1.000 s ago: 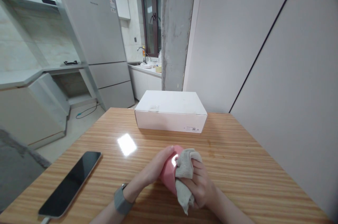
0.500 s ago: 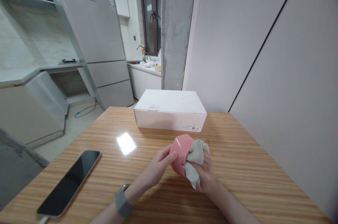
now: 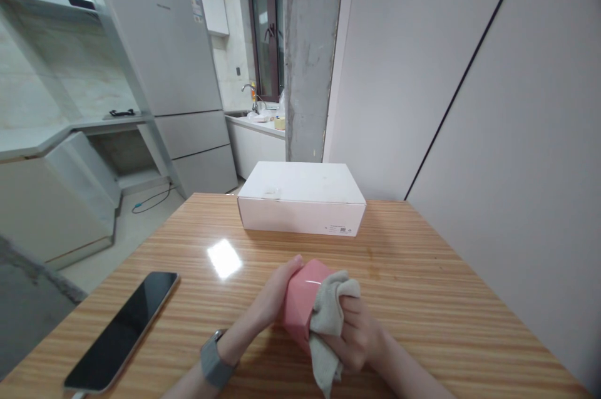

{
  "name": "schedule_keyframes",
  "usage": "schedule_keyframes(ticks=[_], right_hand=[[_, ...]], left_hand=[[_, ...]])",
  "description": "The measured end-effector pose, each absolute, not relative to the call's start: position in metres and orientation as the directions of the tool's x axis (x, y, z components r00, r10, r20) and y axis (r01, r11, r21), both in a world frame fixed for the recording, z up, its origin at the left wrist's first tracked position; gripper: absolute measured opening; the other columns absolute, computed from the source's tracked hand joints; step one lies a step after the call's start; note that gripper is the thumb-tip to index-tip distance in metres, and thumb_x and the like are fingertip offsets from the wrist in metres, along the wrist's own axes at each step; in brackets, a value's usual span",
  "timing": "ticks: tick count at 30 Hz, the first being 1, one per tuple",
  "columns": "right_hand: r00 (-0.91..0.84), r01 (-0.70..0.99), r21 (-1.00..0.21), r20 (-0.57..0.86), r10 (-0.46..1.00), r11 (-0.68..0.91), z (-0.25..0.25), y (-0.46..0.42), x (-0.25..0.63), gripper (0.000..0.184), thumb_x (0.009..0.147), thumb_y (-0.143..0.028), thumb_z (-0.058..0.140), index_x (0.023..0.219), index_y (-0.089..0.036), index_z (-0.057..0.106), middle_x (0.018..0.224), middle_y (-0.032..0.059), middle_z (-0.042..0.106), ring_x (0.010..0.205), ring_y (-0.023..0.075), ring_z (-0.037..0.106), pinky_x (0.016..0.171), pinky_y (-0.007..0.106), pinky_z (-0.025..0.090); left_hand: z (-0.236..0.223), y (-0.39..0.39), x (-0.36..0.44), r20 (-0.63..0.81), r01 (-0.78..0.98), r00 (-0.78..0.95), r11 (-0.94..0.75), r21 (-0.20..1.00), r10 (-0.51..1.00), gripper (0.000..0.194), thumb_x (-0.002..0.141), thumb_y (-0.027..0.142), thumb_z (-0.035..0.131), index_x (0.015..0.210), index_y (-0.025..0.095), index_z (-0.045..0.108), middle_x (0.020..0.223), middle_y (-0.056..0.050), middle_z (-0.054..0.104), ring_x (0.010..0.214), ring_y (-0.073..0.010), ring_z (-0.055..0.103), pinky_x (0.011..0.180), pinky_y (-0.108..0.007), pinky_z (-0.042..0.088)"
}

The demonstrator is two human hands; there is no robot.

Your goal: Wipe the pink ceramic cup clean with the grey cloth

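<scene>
A pink faceted object (image 3: 303,299) is held just above the wooden table (image 3: 422,286) near its front middle. My left hand (image 3: 275,295), with a grey watch on the wrist, grips the object's left side, fingers wrapped round it. My right hand (image 3: 354,336) is closed on a grey-beige cloth (image 3: 328,324) and presses it against the object's right side. The cloth's loose end hangs down toward the table.
A white closed box (image 3: 300,198) lies at the table's far edge. A dark phone (image 3: 124,327) on a cable lies at the front left. A grey wall runs along the right; a fridge (image 3: 173,73) and kitchen counters stand beyond on the left.
The pink object and both hands rose and moved away half a second ago, then came back lower and nearer. The cloth has shifted over the object's right face.
</scene>
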State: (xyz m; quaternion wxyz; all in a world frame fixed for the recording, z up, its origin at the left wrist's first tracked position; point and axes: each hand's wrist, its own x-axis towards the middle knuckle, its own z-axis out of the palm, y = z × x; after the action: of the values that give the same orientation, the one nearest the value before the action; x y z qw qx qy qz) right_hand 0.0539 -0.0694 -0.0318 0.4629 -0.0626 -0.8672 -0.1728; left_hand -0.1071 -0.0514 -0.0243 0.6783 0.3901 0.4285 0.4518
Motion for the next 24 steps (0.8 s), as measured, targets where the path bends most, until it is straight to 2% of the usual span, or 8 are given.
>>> schedule_keyframes(ticks=[4,8,13,16,18,20,22,24], right_hand=[[-0.593,0.299,0.190,0.805,0.026,0.935,-0.032,-0.058,0.061,0.028,0.088,-0.020,0.039,0.080,-0.013,0.064,0.061,0.0063,0.065,0.053,0.0190,0.057,0.058,0.034,0.044],[-0.552,0.388,0.129,0.826,0.118,0.912,-0.034,-0.050,0.067,0.031,0.088,-0.029,0.037,0.091,-0.013,0.063,0.073,0.0099,0.070,0.069,0.0240,0.064,0.070,0.040,0.048],[-0.373,0.531,-0.097,0.865,0.335,0.842,-0.043,-0.047,0.075,0.035,0.088,-0.033,0.035,0.105,-0.016,0.060,0.099,0.0142,0.068,0.093,0.0298,0.064,0.084,0.048,0.047],[-0.324,0.538,-0.183,0.856,0.402,0.823,-0.050,-0.048,0.078,0.035,0.088,-0.031,0.035,0.106,-0.015,0.060,0.102,0.0155,0.068,0.096,0.0305,0.064,0.084,0.049,0.047],[-0.322,0.532,-0.129,0.884,0.340,0.837,-0.050,-0.050,0.078,0.035,0.088,-0.032,0.035,0.105,-0.015,0.061,0.096,0.0145,0.069,0.093,0.0302,0.065,0.083,0.049,0.048],[-0.352,0.518,-0.029,0.904,0.244,0.855,-0.047,-0.054,0.076,0.034,0.088,-0.033,0.037,0.102,-0.014,0.062,0.087,0.0128,0.071,0.088,0.0289,0.067,0.082,0.046,0.048],[-0.423,0.472,0.086,0.895,0.140,0.878,-0.042,-0.058,0.073,0.033,0.087,-0.031,0.038,0.099,-0.012,0.063,0.080,0.0119,0.071,0.082,0.0272,0.067,0.079,0.044,0.049],[-0.510,0.384,0.177,0.859,0.048,0.906,-0.037,-0.061,0.069,0.031,0.087,-0.027,0.039,0.097,-0.011,0.064,0.075,0.0106,0.072,0.075,0.0247,0.067,0.074,0.040,0.049]], left_hand=[[-0.022,-0.055,-0.111,-0.069,-0.081,0.239,0.091,0.993,0.969,0.045,0.080,0.055,0.052,0.067,0.014,0.067,0.069,-0.003,0.066,0.081,-0.0230,0.054,0.074,-0.033,0.039],[-0.018,-0.058,-0.112,-0.041,-0.099,0.287,0.072,0.992,0.957,0.048,0.082,0.057,0.052,0.076,0.014,0.071,0.079,-0.006,0.070,0.089,-0.0258,0.057,0.079,-0.034,0.041],[-0.013,-0.061,-0.107,0.067,-0.306,0.415,0.070,0.949,0.907,0.041,0.084,0.045,0.058,0.114,0.018,0.064,0.115,-0.008,0.065,0.109,-0.0234,0.055,0.100,-0.036,0.035],[-0.013,-0.061,-0.107,0.157,-0.443,0.488,0.089,0.892,0.858,0.045,0.079,0.032,0.067,0.122,0.019,0.058,0.126,-0.010,0.059,0.115,-0.0240,0.052,0.101,-0.036,0.035],[-0.016,-0.060,-0.109,0.137,-0.455,0.508,0.130,0.881,0.850,0.049,0.071,0.026,0.074,0.117,0.017,0.059,0.122,-0.011,0.060,0.109,-0.0242,0.055,0.093,-0.034,0.040],[-0.020,-0.057,-0.110,0.076,-0.462,0.484,0.180,0.868,0.872,0.039,0.070,0.029,0.075,0.105,0.016,0.063,0.110,-0.009,0.065,0.099,-0.0220,0.058,0.086,-0.032,0.042],[-0.024,-0.055,-0.109,-0.008,-0.476,0.442,0.242,0.845,0.897,0.031,0.077,0.041,0.066,0.093,0.014,0.065,0.097,-0.008,0.068,0.091,-0.0207,0.060,0.085,-0.032,0.042],[-0.027,-0.054,-0.108,-0.102,-0.450,0.395,0.289,0.845,0.913,0.040,0.084,0.050,0.054,0.088,0.013,0.067,0.092,-0.008,0.069,0.090,-0.0214,0.060,0.089,-0.034,0.040]])
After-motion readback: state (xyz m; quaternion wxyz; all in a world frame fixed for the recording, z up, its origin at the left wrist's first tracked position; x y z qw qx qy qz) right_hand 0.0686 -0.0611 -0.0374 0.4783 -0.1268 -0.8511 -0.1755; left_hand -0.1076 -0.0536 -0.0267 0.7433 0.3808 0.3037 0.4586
